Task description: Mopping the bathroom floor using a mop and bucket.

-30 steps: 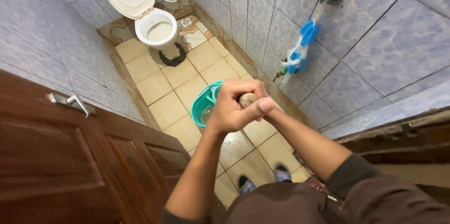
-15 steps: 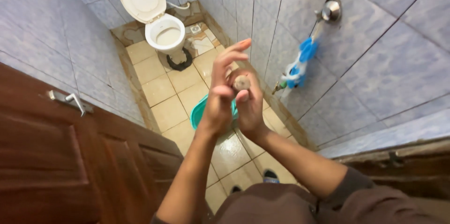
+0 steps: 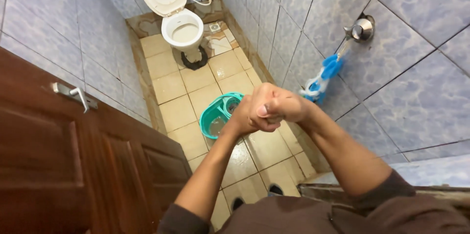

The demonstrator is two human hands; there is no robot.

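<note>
The right hand [image 3: 281, 107] and left hand [image 3: 252, 116] are clasped together at the centre of the frame, fingers curled over one another. Whether anything sits inside the clasp cannot be told, as the folded fingers cover the palms. They are raised at chest height, directly above the teal bucket [image 3: 215, 116], so anything dripping would fall into it or onto the wet beige floor tiles [image 3: 171, 87].

To the right, a blue-and-white hose [image 3: 323, 77] hangs from a chrome wall fitting [image 3: 361, 28], within arm's reach. At the upper middle stands a white toilet [image 3: 182, 28], lid up. The brown wooden door [image 3: 58, 165] with its metal handle [image 3: 73, 94] fills the lower left.
</note>
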